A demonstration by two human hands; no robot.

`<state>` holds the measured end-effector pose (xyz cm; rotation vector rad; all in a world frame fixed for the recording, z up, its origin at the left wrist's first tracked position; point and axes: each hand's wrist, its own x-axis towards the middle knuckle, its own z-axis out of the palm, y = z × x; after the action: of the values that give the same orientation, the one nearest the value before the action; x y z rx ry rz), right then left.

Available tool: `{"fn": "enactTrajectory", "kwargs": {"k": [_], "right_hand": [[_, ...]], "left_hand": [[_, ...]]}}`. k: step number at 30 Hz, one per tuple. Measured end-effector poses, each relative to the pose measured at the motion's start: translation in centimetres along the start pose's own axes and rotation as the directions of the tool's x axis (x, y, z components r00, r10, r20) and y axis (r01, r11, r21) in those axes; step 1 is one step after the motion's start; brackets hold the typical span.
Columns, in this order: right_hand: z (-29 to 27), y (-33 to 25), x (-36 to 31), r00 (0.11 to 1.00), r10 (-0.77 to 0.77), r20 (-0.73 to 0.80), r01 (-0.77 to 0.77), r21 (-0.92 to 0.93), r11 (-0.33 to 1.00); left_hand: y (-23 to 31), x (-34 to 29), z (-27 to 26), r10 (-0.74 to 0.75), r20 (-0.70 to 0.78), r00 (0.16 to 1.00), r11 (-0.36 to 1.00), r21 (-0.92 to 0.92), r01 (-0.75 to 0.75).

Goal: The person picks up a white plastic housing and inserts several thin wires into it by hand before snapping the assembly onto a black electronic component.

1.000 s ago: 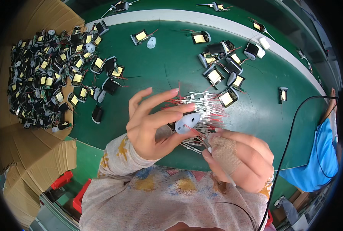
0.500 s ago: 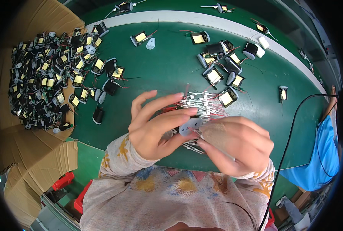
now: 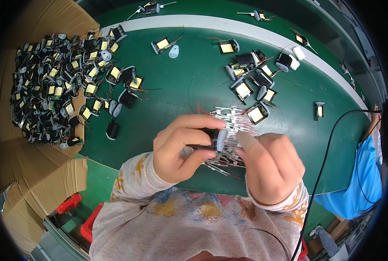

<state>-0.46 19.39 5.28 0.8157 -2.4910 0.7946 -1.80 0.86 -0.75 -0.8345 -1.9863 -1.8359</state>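
Note:
My left hand [image 3: 178, 145] grips a small black plastic housing [image 3: 205, 139] between thumb and fingers, with its grey end cap [image 3: 221, 140] turned toward the right. My right hand [image 3: 272, 167] is pinched just right of that cap, a beige wrap on one finger. Between its fingertips and the cap runs what looks like a thin wire, blurred and mostly hidden. Under both hands lies a pile of white-tipped red and white wires [image 3: 234, 118], partly covered by the fingers.
An open cardboard box [image 3: 50, 165] at the left spills many black housings [image 3: 50, 91] onto the green table [image 3: 168, 87]. More housings [image 3: 242, 88] lie right of centre. A loose grey cap [image 3: 173, 51] sits further back. A black cable [image 3: 322, 169] hangs at the right.
My left hand has turned the housing, so the cap's holed face now points right instead of toward me. Its fingers have closed in around the housing. My right hand has shifted slightly.

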Motion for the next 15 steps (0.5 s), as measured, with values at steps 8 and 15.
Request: {"fn": "enactTrajectory", "kwargs": {"k": [8,15], "right_hand": [[1.0,0.6,-0.5,0.953,-0.302,-0.015,0.298,-0.125,0.946],[2.0,0.4,-0.2,0.995,-0.098,-0.026,0.1,0.1,0.99]], "left_hand": [[0.8,-0.2,0.1,-0.007,0.009,1.0,1.0,0.017,0.007],[0.8,-0.1,0.5,-0.186,-0.032,0.982,0.98,-0.079,0.183]]}}
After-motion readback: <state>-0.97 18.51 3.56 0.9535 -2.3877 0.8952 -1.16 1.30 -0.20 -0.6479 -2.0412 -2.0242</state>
